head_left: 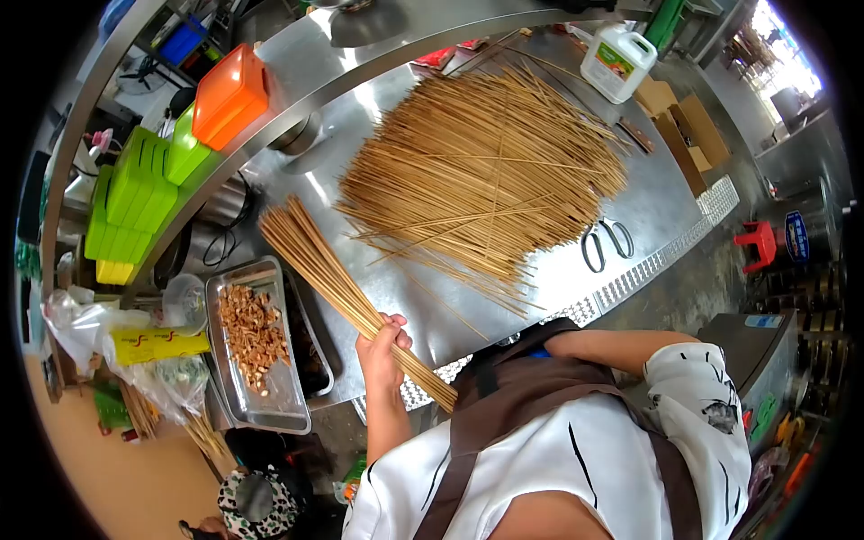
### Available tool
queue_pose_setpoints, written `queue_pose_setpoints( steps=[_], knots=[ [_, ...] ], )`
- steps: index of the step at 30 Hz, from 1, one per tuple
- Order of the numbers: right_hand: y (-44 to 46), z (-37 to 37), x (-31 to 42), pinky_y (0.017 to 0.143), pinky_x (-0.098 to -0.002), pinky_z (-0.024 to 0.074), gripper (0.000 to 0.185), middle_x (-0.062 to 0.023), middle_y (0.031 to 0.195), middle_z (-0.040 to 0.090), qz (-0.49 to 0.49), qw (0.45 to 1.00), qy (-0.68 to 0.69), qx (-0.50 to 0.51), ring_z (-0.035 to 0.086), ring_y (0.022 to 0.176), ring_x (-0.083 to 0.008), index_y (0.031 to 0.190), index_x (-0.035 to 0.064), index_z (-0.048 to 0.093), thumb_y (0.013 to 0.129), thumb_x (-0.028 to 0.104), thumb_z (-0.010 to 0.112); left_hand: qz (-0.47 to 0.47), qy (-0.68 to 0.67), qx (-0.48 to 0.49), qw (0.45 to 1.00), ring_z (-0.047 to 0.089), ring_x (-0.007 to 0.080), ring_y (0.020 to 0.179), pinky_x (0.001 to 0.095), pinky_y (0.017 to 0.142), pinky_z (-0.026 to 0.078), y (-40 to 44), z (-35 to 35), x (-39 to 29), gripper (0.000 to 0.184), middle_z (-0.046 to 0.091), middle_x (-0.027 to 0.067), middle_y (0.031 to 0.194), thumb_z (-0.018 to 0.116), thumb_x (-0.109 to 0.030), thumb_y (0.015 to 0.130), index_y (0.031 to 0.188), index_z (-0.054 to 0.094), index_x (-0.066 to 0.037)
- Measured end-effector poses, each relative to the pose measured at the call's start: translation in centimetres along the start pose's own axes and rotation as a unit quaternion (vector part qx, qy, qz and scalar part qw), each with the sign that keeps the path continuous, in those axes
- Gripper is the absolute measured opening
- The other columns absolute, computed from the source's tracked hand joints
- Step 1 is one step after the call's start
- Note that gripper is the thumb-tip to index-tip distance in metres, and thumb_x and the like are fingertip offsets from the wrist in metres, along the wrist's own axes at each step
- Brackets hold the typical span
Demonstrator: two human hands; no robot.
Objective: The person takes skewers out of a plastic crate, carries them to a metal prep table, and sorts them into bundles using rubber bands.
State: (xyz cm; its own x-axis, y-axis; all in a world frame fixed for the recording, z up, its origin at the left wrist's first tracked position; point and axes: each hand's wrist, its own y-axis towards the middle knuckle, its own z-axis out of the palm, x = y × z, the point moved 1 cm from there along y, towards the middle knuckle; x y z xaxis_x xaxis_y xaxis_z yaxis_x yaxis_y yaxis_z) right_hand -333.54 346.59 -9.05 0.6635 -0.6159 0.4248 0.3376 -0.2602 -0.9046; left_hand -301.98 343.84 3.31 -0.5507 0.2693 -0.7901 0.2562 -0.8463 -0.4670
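Observation:
My left hand point(385, 349) is closed around a bundle of long bamboo skewers point(322, 268), gripping it below its middle. The bundle slants from the upper left down toward my waist. To its right, a large heap of loose bamboo skewers point(486, 171) lies on the steel table point(661, 193), some crossing over the others. A pair of scissors point(607, 243) with dark handles rests by the heap's right side. My right forearm point(612, 349) reaches to my waist, where the brown apron point(540, 373) hides the hand.
Left of the bundle, a metal tray point(286, 412) holds pieces of brown meat point(252, 333). Orange point(230, 97) and green plastic containers point(144, 184) line the raised shelf. A white jug point(618, 63) stands at the far right corner, near a cardboard box point(700, 130) beyond the table.

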Motion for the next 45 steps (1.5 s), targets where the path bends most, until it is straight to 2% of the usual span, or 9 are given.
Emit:
queue_pose_setpoints(
  steps=[13,15,17,21,29,32,34,37,45],
  knots=[
    [-7.7,-3.0,1.3,0.078,-0.0378,0.0467,0.031,-0.0206,0.1,0.06,0.03,0.986,-0.082,-0.144,0.061,0.085,-0.0297,0.1,-0.0048,0.058,0.082,0.018,0.047,0.016,-0.002,0.014,1.0,0.047,0.0142,0.052,0.0277,0.049,0.041,-0.2,3.4,0.6,0.012,0.057,0.014,0.081,0.051,0.005,0.075,0.084,0.049,-0.003],
    [-8.8,-3.8,0.8,0.079,-0.0391,0.0471,0.025,-0.0235,0.097,0.06,-0.152,0.907,-0.373,-0.12,0.06,0.086,-0.0347,0.094,-0.0051,0.058,0.08,0.01,0.045,0.013,0.001,0.012,1.0,0.048,0.0146,0.052,0.0279,0.049,0.042,-0.3,4.2,0.8,0.012,0.057,0.0144,0.081,0.051,0.005,0.075,0.084,0.049,-0.003],
    [-10.1,-4.2,1.1,0.076,-0.04,0.0484,0.02,-0.023,0.092,0.061,-0.243,0.89,-0.357,-0.147,0.06,0.085,-0.0357,0.088,-0.0023,0.058,0.077,0.008,0.045,0.018,0.006,0.015,1.0,0.048,0.0147,0.052,0.0279,0.049,0.042,-0.4,4.9,0.8,0.012,0.057,0.0145,0.081,0.051,0.005,0.075,0.084,0.049,-0.003],
    [-8.6,-4.5,-1.3,0.064,-0.0366,0.0506,0.013,-0.0126,0.077,0.063,-0.27,0.746,-0.581,-0.183,0.064,0.071,-0.0262,0.076,0.0052,0.059,0.075,0.011,0.047,0.019,0.039,0.018,0.999,0.048,0.0145,0.052,0.0275,0.049,0.042,-0.5,6.0,0.5,0.012,0.057,0.015,0.082,0.052,0.005,0.075,0.084,0.049,-0.002],
    [-12.7,-5.7,-0.2,0.071,-0.044,0.0449,0.018,-0.0199,0.077,0.059,-0.279,0.869,-0.283,-0.295,0.056,0.078,-0.0373,0.078,0.0014,0.058,0.082,0.017,0.051,0.022,0.073,0.046,0.996,0.046,0.0128,0.054,0.0247,0.05,0.039,-1.5,7.5,-0.5,0.012,0.055,0.0123,0.083,0.052,0.003,0.075,0.085,0.049,-0.003],
    [-14.8,-6.6,0.6,0.065,-0.0391,0.0471,0.021,-0.0152,0.078,0.061,-0.305,0.856,-0.312,-0.278,0.058,0.07,-0.0294,0.092,-0.0016,0.06,0.086,0.017,0.051,0.014,0.078,0.065,0.995,0.043,0.0113,0.054,0.0241,0.051,0.038,-1.2,8.0,-0.7,0.012,0.054,0.0111,0.083,0.051,0.003,0.076,0.086,0.048,-0.003],
    [-16.5,-7.2,2.4,0.053,-0.0312,0.046,0.023,-0.0066,0.07,0.058,-0.113,0.986,0.015,-0.125,0.056,0.057,-0.0162,0.089,0.0019,0.061,0.087,0.023,0.053,0.012,0.081,0.082,0.993,0.042,0.0099,0.054,0.0237,0.052,0.037,-1.0,8.6,-0.8,0.013,0.054,0.0116,0.086,0.05,0.003,0.077,0.088,0.047,-0.004],
    [-15.6,-9.2,1.3,0.048,-0.0215,0.0411,0.022,0.0001,0.074,0.059,-0.115,0.99,0.019,-0.085,0.048,0.052,-0.0046,0.096,0.0046,0.063,0.089,0.023,0.052,0.001,0.091,0.12,0.989,0.043,0.0102,0.054,0.0239,0.052,0.037,-0.6,10.4,-0.9,0.015,0.057,0.0154,0.091,0.05,0.003,0.076,0.089,0.047,-0.003],
    [-17.6,-10.3,5.9,0.048,-0.0205,0.0378,0.019,-0.0033,0.074,0.063,-0.291,0.952,0.07,0.062,0.045,0.052,-0.0063,0.093,-0.0003,0.065,0.087,0.013,0.053,-0.017,0.167,0.264,0.95,0.048,0.0082,0.051,0.0211,0.048,0.041,-0.4,15.9,0.0,0.015,0.06,0.0207,0.098,0.059,0.003,0.073,0.084,0.051,-0.004]
  ],
)
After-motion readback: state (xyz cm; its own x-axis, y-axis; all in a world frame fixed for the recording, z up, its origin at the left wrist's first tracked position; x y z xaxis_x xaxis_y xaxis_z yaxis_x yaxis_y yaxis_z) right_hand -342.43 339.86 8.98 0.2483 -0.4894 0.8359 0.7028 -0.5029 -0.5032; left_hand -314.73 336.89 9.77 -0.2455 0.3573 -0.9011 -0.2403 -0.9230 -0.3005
